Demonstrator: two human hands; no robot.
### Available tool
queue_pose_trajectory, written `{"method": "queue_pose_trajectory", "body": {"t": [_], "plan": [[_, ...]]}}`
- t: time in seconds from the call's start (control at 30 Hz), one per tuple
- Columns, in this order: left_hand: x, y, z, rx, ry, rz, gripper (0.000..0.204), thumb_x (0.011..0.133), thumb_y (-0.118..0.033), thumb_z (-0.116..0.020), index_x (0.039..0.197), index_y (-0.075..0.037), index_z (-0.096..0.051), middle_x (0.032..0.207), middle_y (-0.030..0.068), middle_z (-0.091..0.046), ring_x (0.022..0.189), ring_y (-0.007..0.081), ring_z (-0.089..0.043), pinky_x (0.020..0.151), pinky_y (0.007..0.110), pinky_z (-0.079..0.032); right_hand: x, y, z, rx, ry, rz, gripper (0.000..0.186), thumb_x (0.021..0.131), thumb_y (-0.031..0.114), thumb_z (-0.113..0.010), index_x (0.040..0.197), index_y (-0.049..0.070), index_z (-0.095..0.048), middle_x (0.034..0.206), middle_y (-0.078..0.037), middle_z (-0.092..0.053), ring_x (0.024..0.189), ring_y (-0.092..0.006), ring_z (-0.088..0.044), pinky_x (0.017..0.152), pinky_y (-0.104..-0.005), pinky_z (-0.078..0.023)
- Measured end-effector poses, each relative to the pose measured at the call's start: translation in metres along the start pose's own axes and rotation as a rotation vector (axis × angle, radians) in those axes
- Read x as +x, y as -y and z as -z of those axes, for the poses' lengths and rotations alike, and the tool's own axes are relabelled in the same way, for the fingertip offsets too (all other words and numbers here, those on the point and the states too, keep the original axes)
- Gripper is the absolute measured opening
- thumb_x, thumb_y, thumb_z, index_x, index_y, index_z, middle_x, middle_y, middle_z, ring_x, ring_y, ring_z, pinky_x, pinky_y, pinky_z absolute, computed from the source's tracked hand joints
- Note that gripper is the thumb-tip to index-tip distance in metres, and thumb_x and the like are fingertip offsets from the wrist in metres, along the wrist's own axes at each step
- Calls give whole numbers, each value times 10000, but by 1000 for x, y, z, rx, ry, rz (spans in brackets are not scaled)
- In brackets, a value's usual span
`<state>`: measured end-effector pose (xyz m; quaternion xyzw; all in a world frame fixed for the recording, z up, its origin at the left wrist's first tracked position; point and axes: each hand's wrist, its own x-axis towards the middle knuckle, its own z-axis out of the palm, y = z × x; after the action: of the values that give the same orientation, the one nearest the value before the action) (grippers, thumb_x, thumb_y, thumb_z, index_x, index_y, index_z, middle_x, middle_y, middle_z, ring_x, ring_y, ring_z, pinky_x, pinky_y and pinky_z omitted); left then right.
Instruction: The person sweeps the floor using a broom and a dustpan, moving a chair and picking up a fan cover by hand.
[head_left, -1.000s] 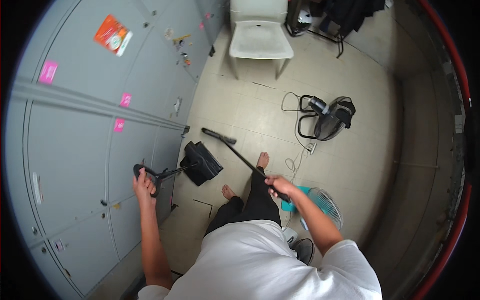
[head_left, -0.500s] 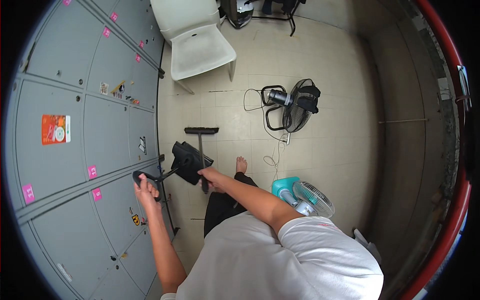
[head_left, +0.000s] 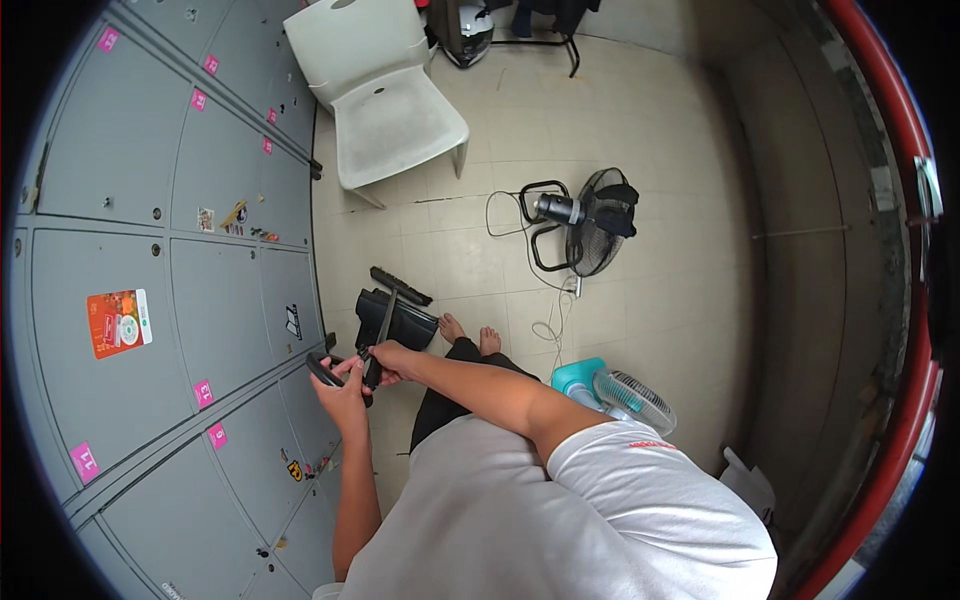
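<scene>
My left hand is closed at the looped black handle of a dustpan, whose pan hangs low over the floor ahead. Right beside it, my right hand grips the dark handle of a broom. The broom's bristled head lies slanted just beyond the pan, and its stick crosses in front of the pan. Both hands are close together, so the handles partly overlap and some fingers are hidden.
Grey lockers line the left side. A white chair stands ahead. A black floor fan with a loose cable is on the tiles to the right, and a turquoise fan is beside my legs.
My hands have come together, the left moving right and the right moving left. The broom has tilted and its head now lies slanted by the dustpan. A second foot has come into view.
</scene>
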<state>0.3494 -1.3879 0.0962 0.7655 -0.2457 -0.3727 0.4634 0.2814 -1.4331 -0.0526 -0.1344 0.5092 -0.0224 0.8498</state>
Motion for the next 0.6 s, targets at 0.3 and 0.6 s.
{"method": "queue_pose_trajectory", "body": {"t": [0.3,0.6], "plan": [[12,11,10,-83,76,29,377,845,13,-684,1170,19,-494,984,126,-676,873,142,-631,752,253,-507,1,10,-11,226,37,-90,323,1012,370,-431,978,92,-591,736,-51,-614,556,-164,-594,530,-306,-520],[24,13,17,-28,121,34,312,878,10,-627,1175,15,-531,977,111,-693,798,98,-602,728,231,-489,4,23,8,175,41,-50,222,953,297,-559,990,79,-580,653,-50,-593,468,-164,-545,399,-304,-459]]}}
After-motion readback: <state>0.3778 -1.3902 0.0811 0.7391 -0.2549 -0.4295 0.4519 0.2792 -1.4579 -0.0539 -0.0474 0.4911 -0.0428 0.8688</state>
